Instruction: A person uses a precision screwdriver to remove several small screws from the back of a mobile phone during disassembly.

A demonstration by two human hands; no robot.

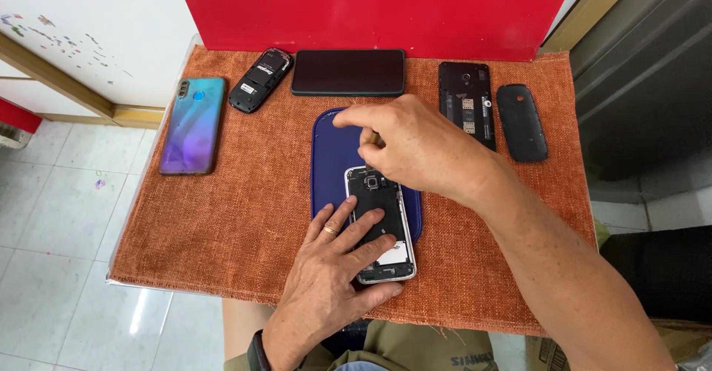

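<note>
Now I see left hand (337, 256) flat, fingers (363, 226) spread apart, pressing opened phone (380, 223) onto blue pad (330, 156). Right hand (415, 145) just above phone's top end, fingers curled together, forefinger out over pad; whether they pinch anything, cannot tell. Beyond fingers on orange cloth (222, 223): black tablet-like slab (348, 72), small black handset (260, 80). Left: teal phone (193, 124). Right: two black back covers (493, 108).

left hand (337, 256): flat, fingers spread, pressing down | right hand (411, 145): palm down, fingertips pinched
</note>
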